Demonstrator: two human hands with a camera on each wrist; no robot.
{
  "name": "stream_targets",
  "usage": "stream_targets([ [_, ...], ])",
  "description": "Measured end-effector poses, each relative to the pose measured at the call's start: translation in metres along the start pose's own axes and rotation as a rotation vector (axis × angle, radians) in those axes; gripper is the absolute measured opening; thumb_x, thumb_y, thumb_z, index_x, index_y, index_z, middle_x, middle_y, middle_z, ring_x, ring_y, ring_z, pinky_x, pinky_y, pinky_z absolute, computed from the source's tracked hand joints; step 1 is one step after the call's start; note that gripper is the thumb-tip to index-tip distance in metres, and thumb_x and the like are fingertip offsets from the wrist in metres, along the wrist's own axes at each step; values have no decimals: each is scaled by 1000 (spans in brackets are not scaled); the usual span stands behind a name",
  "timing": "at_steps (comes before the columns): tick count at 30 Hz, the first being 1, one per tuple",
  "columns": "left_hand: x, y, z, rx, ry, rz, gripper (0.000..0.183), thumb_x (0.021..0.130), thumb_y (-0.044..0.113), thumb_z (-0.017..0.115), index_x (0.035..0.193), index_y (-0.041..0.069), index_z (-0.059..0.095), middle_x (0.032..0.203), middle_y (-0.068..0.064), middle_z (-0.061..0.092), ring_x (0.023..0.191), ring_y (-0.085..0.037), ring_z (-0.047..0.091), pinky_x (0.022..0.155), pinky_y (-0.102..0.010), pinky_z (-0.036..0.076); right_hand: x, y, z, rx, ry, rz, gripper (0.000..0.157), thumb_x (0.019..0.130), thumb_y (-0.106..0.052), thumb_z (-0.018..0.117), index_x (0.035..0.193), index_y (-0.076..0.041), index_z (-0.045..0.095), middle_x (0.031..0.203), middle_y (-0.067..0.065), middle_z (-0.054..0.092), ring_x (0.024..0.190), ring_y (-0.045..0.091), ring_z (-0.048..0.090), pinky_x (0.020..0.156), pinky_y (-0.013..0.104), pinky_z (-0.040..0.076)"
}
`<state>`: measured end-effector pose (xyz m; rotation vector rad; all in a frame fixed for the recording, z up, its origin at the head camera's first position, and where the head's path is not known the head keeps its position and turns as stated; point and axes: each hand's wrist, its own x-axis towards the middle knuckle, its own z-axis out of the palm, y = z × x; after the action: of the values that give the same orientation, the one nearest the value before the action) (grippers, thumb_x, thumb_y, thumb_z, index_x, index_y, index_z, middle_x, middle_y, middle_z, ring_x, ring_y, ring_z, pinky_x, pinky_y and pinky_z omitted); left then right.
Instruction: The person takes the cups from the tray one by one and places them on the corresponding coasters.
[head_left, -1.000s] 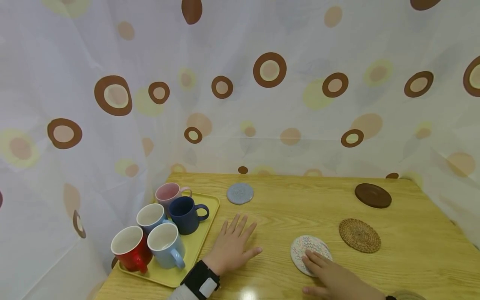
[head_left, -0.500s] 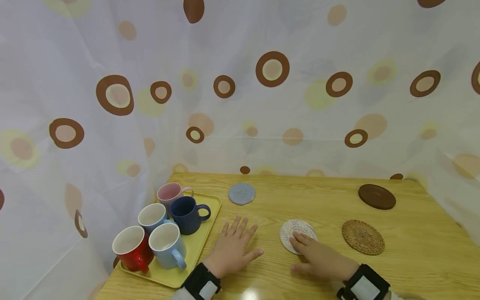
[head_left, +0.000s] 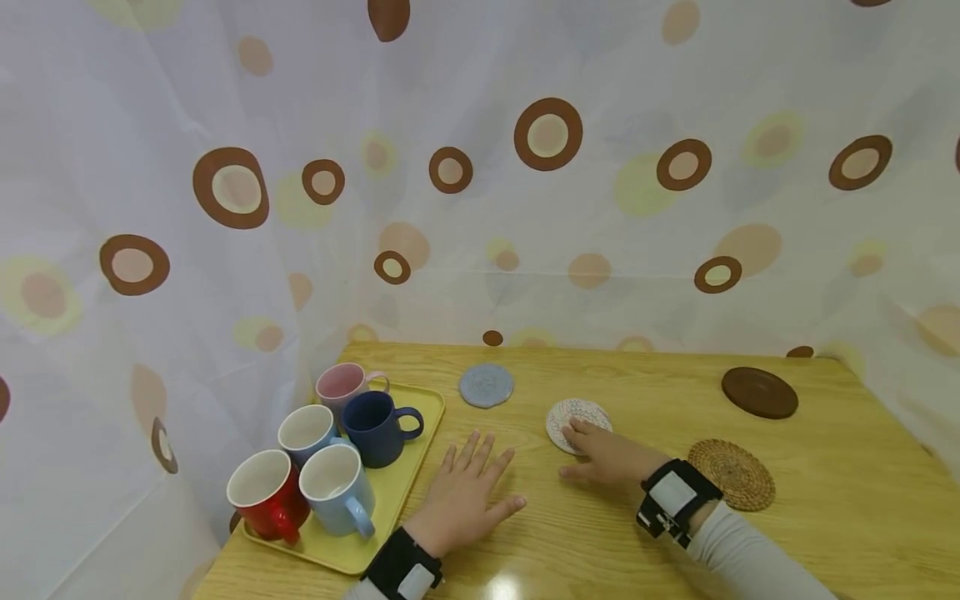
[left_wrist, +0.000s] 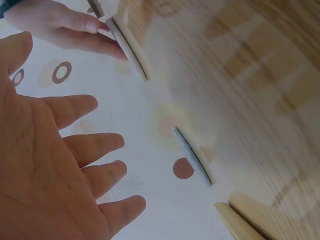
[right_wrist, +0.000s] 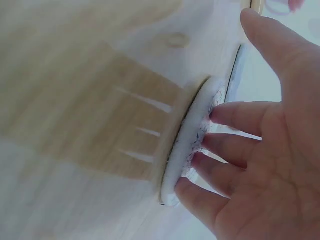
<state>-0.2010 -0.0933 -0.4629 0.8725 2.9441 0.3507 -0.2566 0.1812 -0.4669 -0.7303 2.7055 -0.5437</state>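
My right hand (head_left: 611, 452) rests its fingertips on a round white coaster (head_left: 583, 414) speckled with colour, which lies flat on the wooden table. In the right wrist view those fingers (right_wrist: 235, 117) touch the top face of the coaster (right_wrist: 187, 145), nearly straight. My left hand (head_left: 467, 498) is spread palm down with nothing in it, just right of the yellow tray (head_left: 408, 483). The left wrist view shows its palm (left_wrist: 45, 170) and separated fingers. A grey-blue round coaster (head_left: 486, 385) lies beyond the left hand.
On the tray stand a red mug (head_left: 266, 496), a light blue mug (head_left: 337, 492), a navy mug (head_left: 375, 429), a pink mug (head_left: 341, 383) and another blue mug (head_left: 306, 433). A woven coaster (head_left: 731, 475) and a dark brown coaster (head_left: 760, 392) lie right. A patterned curtain (head_left: 480, 208) hangs behind.
My right hand has slid the speckled coaster away from me and slightly left across the table, toward the grey-blue one. My left hand has stayed in place.
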Motion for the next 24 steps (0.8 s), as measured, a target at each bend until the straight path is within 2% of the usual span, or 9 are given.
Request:
stream_targets([
  [5, 1, 2, -1, 5, -4, 4, 68, 97, 63, 36, 152, 24, 33, 162, -12, 22, 151, -33, 16, 119, -59, 19, 22, 6, -8, 24, -16, 25, 80, 94, -46, 58, 147, 8, 31, 155, 34, 21, 143, 50, 22, 114, 62, 25],
  [13, 3, 4, -2, 1, 4, 2, 68, 97, 63, 36, 153, 24, 32, 162, -13, 23, 151, -33, 15, 119, -59, 19, 53, 14, -14, -11, -6, 65, 76, 96, -43, 56, 146, 9, 32, 154, 35, 22, 143, 50, 23, 115, 61, 24],
  [24, 2, 5, -1, -1, 8, -6, 67, 97, 63, 36, 152, 25, 33, 162, -12, 23, 151, -33, 15, 119, -60, 18, 74, 19, -18, -23, 29, 87, 73, 97, -44, 54, 145, 8, 36, 153, 34, 27, 143, 48, 26, 115, 59, 26],
])
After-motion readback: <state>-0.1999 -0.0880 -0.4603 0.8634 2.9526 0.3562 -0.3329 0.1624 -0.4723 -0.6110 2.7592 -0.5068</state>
